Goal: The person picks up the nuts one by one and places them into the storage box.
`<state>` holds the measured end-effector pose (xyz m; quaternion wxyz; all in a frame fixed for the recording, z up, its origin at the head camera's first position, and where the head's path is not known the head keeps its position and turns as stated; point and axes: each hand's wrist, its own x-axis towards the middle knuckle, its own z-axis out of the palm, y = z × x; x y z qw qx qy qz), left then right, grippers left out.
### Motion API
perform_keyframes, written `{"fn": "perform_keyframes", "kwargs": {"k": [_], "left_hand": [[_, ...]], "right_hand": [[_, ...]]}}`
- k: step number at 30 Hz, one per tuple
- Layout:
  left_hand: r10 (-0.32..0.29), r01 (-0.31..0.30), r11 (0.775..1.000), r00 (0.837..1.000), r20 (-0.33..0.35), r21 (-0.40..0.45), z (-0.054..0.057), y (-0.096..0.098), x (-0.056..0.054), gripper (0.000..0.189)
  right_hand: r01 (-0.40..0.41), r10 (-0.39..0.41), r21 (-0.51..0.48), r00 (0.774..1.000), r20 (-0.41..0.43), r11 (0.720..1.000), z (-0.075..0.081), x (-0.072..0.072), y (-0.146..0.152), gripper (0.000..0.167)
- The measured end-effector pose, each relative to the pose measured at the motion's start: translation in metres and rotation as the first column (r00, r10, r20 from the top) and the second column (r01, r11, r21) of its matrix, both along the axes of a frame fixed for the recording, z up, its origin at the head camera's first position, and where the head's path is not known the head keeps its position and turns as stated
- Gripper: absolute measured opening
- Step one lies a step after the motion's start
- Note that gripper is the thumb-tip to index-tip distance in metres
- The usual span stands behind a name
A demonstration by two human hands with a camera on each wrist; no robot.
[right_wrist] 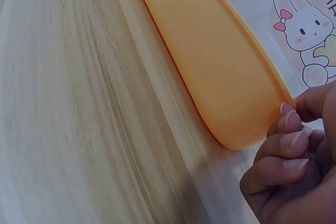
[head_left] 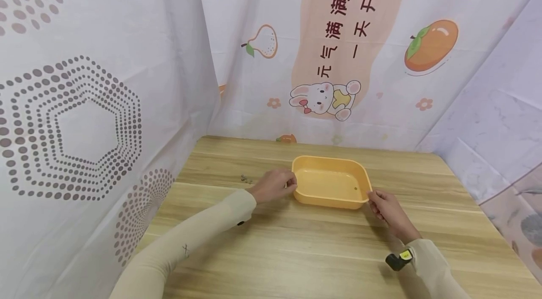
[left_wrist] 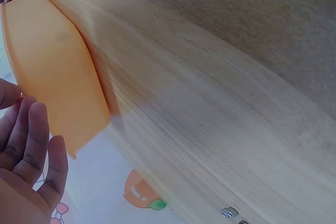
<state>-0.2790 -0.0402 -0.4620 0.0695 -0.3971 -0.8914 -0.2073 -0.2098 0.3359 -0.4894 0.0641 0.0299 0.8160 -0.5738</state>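
Note:
An orange-yellow plastic tray (head_left: 326,202) with rounded corners rests on the wooden table, one small dark piece (head_left: 355,188) lying inside near its right end. My left hand (head_left: 275,186) pinches the rim at the tray's left end; thumb and fingertips meet at that rim in the left wrist view. At the near right corner my right hand (head_left: 388,212) pinches the rim between thumb and forefinger, the other fingers curled below it. Several small metallic pieces (head_left: 245,179) lie on the table left of the tray; two shiny ones (left_wrist: 229,212) appear in the left wrist view.
The wood-grain table (head_left: 271,252) reaches back to a printed curtain (head_left: 254,101) with a rabbit and fruit. Another dotted white curtain (head_left: 178,77) hangs along the left side. A marbled cloth (head_left: 499,115) hangs on the right.

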Motion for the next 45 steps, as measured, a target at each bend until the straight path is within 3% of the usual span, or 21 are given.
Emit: {"fn": "perform_keyframes", "kwargs": {"k": [11, 17, 32, 45], "left_hand": [[0.017, -0.021, 0.997, 0.998, 0.059, 0.072, 0.0, -0.008, -0.006, 0.006], [0.033, -0.036, 0.997, 0.998, 0.052, 0.073, -0.003, -0.017, -0.009, 0.009], [0.194, -0.196, 0.98, 0.98, 0.05, 0.045, -0.009, -0.069, -0.023, 0.005], [0.29, -0.292, 0.956, 0.949, 0.12, -0.004, -0.014, -0.107, -0.031, 0.006]], "right_hand": [[-0.007, 0.007, 0.0, 1.0, 0.008, 1.0, 0.005, -0.001, -0.001, 0.045], [0.001, -0.001, 0.014, 1.0, 0.011, 1.0, 0.004, -0.001, 0.001, 0.042], [0.002, -0.002, 0.023, 1.0, -0.001, 1.0, 0.001, -0.001, 0.002, 0.038], [-0.003, 0.003, 0.022, 1.0, 0.002, 1.0, 0.0, -0.002, 0.0, 0.04]]}}
